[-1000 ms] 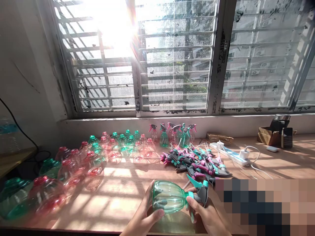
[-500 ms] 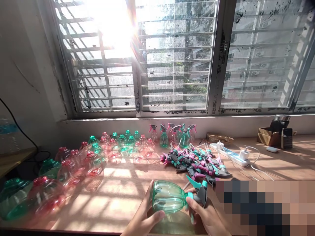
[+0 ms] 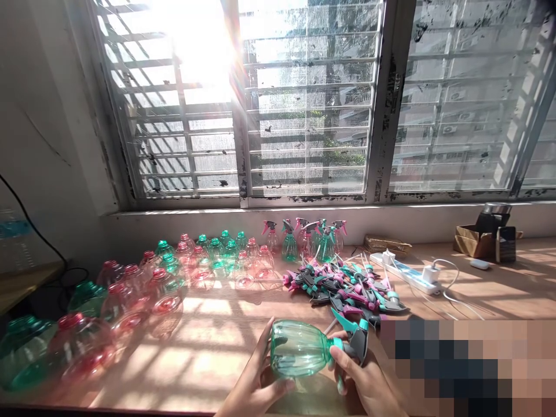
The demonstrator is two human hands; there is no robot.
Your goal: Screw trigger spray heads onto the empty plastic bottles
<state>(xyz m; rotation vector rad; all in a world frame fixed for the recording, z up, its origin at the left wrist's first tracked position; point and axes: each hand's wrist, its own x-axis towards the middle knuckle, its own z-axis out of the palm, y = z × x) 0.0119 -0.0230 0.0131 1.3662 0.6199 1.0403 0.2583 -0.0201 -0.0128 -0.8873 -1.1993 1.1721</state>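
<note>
A clear green spray bottle [image 3: 300, 348] lies on its side in the air above the table's front edge, its base to the left. My left hand [image 3: 260, 376] is wrapped round the base end, thumb below and fingers behind. At the neck, my right hand [image 3: 362, 373] grips the teal collar of a grey and teal trigger sprayer head [image 3: 354, 336], which sits on the bottle's mouth. Just beyond lies a heap of loose sprayer heads [image 3: 343, 286] in pink, teal and grey. Some fingers of both hands are hidden by the bottle.
Open pink bottles [image 3: 163, 301] and green bottles [image 3: 26, 353] stand in rows on the left of the wooden table [image 3: 208, 341]. Several bottles with sprayers [image 3: 289, 240] stand by the wall. A power strip [image 3: 408, 273], a cardboard box [image 3: 473, 242] and a phone [image 3: 506, 243] are at right.
The bottle and sprayer head have shifted very slightly to the right with both hands. The grip on each end looks the same, and the things on the table have not moved.
</note>
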